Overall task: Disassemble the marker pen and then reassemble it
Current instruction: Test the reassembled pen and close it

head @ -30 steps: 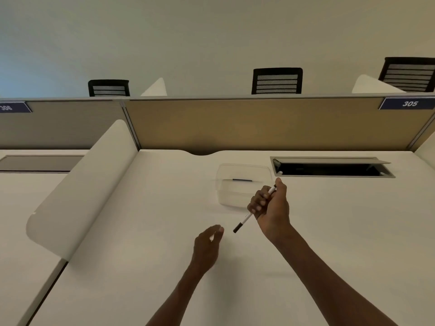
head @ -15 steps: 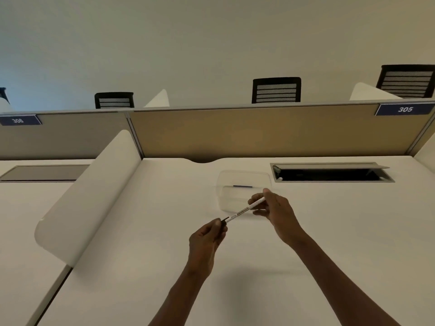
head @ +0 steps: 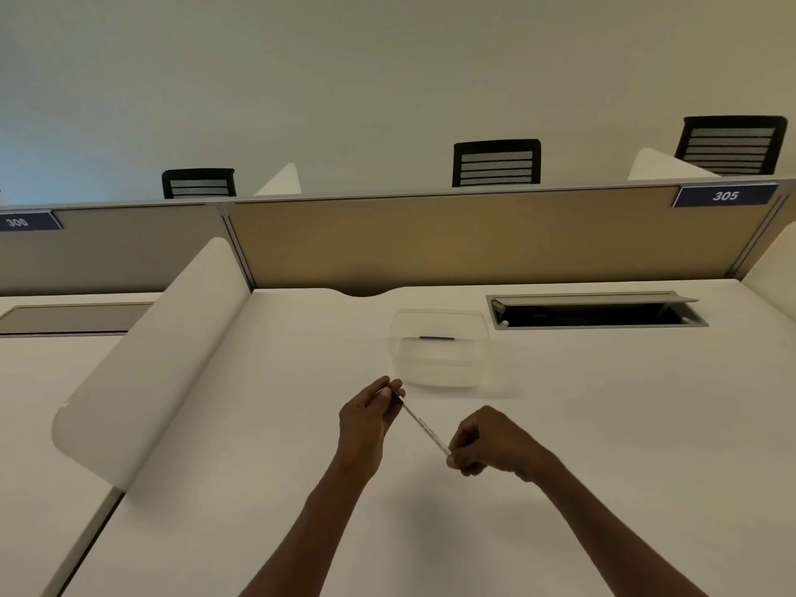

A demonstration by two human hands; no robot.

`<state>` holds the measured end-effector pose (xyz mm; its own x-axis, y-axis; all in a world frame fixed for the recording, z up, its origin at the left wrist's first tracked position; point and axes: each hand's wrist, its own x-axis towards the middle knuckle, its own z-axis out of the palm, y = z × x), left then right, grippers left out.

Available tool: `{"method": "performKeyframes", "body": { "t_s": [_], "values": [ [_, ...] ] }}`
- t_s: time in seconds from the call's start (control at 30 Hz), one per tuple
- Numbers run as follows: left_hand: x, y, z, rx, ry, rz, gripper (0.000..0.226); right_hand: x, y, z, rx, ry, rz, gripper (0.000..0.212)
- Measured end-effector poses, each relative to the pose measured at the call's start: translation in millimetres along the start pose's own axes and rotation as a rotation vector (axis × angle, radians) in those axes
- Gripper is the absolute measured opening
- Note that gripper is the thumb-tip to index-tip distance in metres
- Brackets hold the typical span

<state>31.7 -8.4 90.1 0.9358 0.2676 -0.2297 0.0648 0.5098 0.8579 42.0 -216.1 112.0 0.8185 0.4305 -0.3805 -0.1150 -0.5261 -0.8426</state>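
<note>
Both grips, left hand (head: pixel 366 417) and right hand (head: pixel 491 443), pinch one marker pen (head: pixel 422 424) before one clear container (head: pixel 439 351).

My left hand (head: pixel 366 417) and right hand (head: pixel 491 441), both bare: no gloves, rings, or watch visible. My forearms are uncovered as far as the lower edge of the view; no sleeve shows. Fingernails appear short and unpainted.

An open-plan office: white desk (head: pixel 215 489) bays split by tan partition panels (head: pixel 474 243), numbered plates "305" (head: pixel 725 195) and "306" (head: pixel 18 221), a cable hatch (head: pixel 596 311), mesh-backed chairs (head: pixel 496 163) behind.
</note>
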Motion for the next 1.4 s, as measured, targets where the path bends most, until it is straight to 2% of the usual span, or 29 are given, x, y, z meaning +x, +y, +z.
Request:
{"method": "performKeyframes", "body": {
  "t_s": [0.1, 0.23, 0.33, 0.43, 0.53, 0.67, 0.9, 1.4],
  "values": [
    [1, -12, -1, 0.159, -0.033, 0.044, 0.020, 0, 9, 17, -0.016, 0.011, 0.031, 0.022],
    [5, -31, -8, 0.408, -0.039, 0.033, 0.018, -1, 19, 39, -0.022, 0.138, 0.055, 0.017],
    [3, -45, -14, 0.661, -0.049, 0.040, 0.019, 6, 31, 51, -0.056, 0.244, 0.082, 0.019],
    [-1, -58, -23, 1.019, -0.114, 0.178, 0.019, 13, 39, 59, -0.116, 0.336, 0.144, 0.021],
    [-6, -67, -32, 1.163, -0.168, 0.151, 0.046, 20, 42, 65, -0.161, 0.403, 0.162, 0.021],
    [-10, -84, -45, 1.365, -0.325, 0.209, 0.054, 28, 44, 71, -0.234, 0.433, 0.161, 0.021],
    [-12, -99, -50, 1.474, -0.454, 0.250, 0.055, 37, 52, 82, -0.297, 0.444, 0.155, 0.022],
    [-11, -97, -48, 1.546, -0.501, 0.262, 0.056, 43, 64, 86, -0.339, 0.459, 0.141, 0.031]
  ]
}}
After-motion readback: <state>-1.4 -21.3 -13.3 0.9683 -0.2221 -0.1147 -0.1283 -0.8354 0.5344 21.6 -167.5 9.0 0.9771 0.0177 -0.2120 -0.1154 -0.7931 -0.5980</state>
